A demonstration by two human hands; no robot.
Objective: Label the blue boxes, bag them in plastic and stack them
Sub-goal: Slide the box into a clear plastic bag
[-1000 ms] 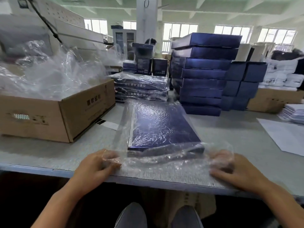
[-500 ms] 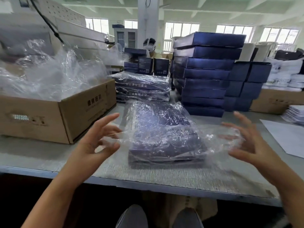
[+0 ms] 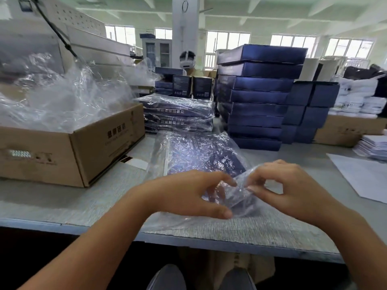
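Note:
A flat blue box (image 3: pixel 199 151) lies on the grey table (image 3: pixel 62 204) inside a clear plastic bag (image 3: pixel 159 151). The bag's open end is folded over the box's near edge. My left hand (image 3: pixel 184 193) and my right hand (image 3: pixel 293 189) meet there, and each pinches the gathered plastic flap between thumb and fingers. Behind the box is a low stack of bagged blue boxes (image 3: pixel 178 114). To its right rises a tall stack of bare blue boxes (image 3: pixel 257 95).
A cardboard carton (image 3: pixel 73 151) full of loose plastic bags stands at the left. White sheets (image 3: pixel 364 176) lie at the right edge, with a paper pile (image 3: pixel 374 146) behind them. Another person (image 3: pixel 187 61) sits beyond the stacks. Smaller blue boxes (image 3: pixel 312 109) sit right of the tall stack.
My hands lifted the bag's open end from the table edge, spread it, then brought it together over the box's near edge, where they now pinch it.

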